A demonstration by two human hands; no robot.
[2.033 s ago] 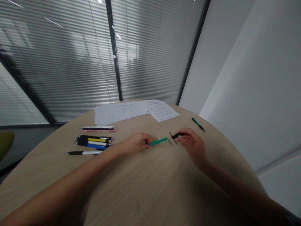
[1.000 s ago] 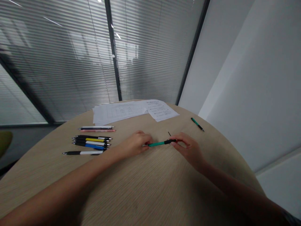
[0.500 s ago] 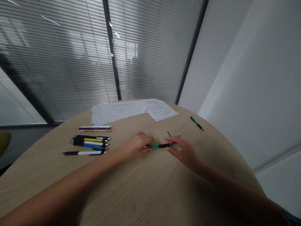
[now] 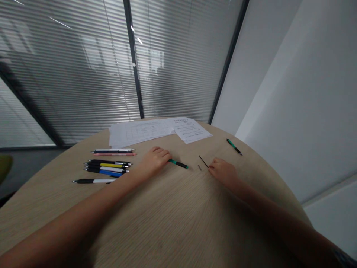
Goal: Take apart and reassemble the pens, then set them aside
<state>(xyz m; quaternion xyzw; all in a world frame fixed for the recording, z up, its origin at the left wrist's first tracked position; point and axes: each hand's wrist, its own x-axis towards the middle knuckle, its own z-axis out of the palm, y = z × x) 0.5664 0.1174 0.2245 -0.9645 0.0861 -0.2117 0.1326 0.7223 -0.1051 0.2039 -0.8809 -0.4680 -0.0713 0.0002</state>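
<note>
My left hand (image 4: 156,158) is closed around the rear of a green pen barrel (image 4: 177,163), whose black grip end points to the right, low over the table. To its right, my right hand (image 4: 223,171) pinches the near end of a thin dark pen refill (image 4: 203,161); the refill's other end points away to the upper left. A small grey piece, perhaps a spring (image 4: 199,168), lies on the table between the pen barrel and the refill. Another green pen with a black grip (image 4: 234,146) rests farther off to the right.
On the left of the round wooden table (image 4: 167,223) lie several pens (image 4: 107,165) in black, yellow, white and blue. Behind them is a smaller group of slim pens (image 4: 113,152). Printed paper sheets (image 4: 142,132) lie at the far edge, before glass with blinds (image 4: 178,67).
My hands have moved apart. My left hand went back and left with the green pen barrel; my right hand let go of its front end and took hold of the refill.
</note>
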